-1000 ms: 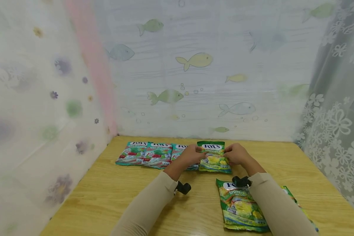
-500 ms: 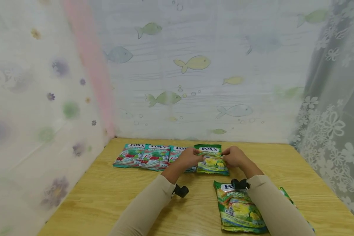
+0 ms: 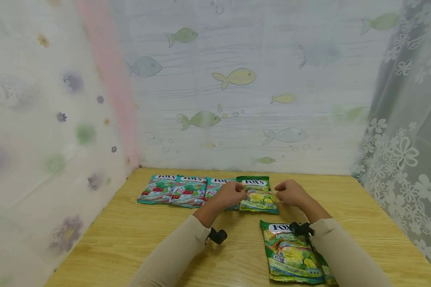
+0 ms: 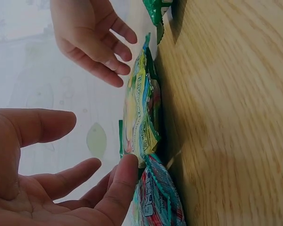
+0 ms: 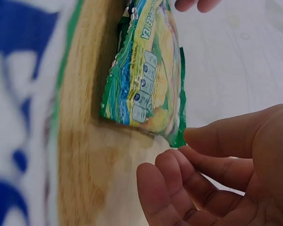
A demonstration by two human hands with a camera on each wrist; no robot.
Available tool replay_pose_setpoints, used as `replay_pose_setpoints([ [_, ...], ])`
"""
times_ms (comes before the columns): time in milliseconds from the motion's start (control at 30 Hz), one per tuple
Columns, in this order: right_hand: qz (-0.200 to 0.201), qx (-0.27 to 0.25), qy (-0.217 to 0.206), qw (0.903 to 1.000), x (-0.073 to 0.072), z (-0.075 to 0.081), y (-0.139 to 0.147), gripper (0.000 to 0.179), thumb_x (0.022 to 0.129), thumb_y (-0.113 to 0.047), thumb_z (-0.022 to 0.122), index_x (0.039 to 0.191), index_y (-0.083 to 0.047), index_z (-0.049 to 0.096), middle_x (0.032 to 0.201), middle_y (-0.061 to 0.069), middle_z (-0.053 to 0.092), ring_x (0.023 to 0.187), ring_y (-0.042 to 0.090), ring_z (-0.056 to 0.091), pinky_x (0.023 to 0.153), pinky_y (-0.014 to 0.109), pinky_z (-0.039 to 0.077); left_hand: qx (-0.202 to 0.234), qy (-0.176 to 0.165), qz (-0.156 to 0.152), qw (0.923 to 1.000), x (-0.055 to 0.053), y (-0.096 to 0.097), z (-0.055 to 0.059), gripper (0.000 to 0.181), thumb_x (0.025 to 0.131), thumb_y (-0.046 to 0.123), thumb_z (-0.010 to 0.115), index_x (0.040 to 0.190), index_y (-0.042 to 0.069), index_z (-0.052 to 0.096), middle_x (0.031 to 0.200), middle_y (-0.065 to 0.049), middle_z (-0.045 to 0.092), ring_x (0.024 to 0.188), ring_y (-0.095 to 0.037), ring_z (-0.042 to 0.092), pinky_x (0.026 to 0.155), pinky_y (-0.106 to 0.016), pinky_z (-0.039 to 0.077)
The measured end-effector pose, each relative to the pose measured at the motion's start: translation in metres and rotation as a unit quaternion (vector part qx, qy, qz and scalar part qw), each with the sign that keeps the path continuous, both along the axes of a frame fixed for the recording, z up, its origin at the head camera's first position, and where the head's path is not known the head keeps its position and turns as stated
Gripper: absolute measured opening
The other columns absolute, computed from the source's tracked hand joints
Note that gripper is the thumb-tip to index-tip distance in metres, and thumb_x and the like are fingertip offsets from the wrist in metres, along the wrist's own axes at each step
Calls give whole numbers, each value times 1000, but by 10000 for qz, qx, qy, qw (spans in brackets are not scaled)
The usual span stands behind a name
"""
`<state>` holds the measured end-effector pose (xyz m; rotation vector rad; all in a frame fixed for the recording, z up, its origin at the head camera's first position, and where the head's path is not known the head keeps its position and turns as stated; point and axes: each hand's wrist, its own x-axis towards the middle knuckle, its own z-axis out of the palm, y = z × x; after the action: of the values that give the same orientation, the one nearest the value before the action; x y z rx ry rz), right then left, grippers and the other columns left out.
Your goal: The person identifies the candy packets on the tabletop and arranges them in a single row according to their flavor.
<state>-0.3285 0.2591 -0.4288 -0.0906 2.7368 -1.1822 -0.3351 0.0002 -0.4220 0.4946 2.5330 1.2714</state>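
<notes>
A green and yellow FOX'S candy bag [image 3: 259, 197] lies flat at the right end of a row on the table. My left hand [image 3: 229, 195] is at its left edge; in the left wrist view a fingertip overlaps the bag's near corner, thumb held apart. Off the right edge, my right hand [image 3: 291, 193] has loosely bent fingers and holds nothing; in the right wrist view its thumb tip appears close to the bag's green corner. Left of this bag, a teal Mint Blossom candy bag [image 3: 211, 191] is partly hidden by my left hand.
Two more teal candy bags [image 3: 189, 192] continue the row leftward, overlapping. Nearer me, another green candy bag [image 3: 291, 253] lies on the wooden table [image 3: 129, 247], with one more partly under my right sleeve [image 3: 348, 255]. A fish-patterned curtain [image 3: 237, 119] hangs behind the table.
My right hand has drawn away to the right from the green bag's edge. The left hand stays by its left side. The head view has shifted slightly.
</notes>
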Motion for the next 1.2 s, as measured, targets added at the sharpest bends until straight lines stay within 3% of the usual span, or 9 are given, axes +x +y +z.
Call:
replay_pose_setpoints([
  [267,201,-40,100,9997,19,4,10,44,97,-19,53,132,7,50,128,25,53,83,25,65,70,39,57,-56,-68,-297,9995,14,-4,4,48,92,31,62,132,6,55,116,-9,58,83,-23,61,69,-37,49],
  [433,163,92,230,9996,27,8,14,44,95,-23,57,128,5,54,121,21,58,88,24,64,69,37,57,20,-120,-263,9996,16,-4,4,57,89,36,65,137,8,51,128,-8,54,95,-18,61,75,-36,53],
  [567,183,283,343,9988,33,10,17,45,95,-25,58,128,5,55,121,20,59,90,24,64,67,35,57,81,-133,-399,9991,20,-3,6,54,89,33,65,135,7,53,128,-10,54,103,-22,61,79,-38,54],
  [833,226,361,427,9982,53,23,22,45,95,-27,58,127,3,55,120,20,59,92,28,63,64,34,56,585,-641,-522,9949,33,-1,5,53,89,23,66,136,3,49,132,-18,51,94,-30,66,75,-38,56],
  [967,236,403,442,9979,61,23,28,45,94,-29,59,126,3,56,116,19,61,88,28,63,62,33,56,832,-943,-527,9907,41,-1,4,58,89,22,67,139,2,46,126,-15,53,93,-32,67,76,-40,57],
  [1200,258,306,269,9988,79,26,38,48,96,-30,58,129,4,52,119,20,59,88,26,64,62,33,56,879,-1217,-574,9870,55,1,8,62,87,23,69,139,1,44,119,-10,58,85,-27,69,74,-38,57],
])
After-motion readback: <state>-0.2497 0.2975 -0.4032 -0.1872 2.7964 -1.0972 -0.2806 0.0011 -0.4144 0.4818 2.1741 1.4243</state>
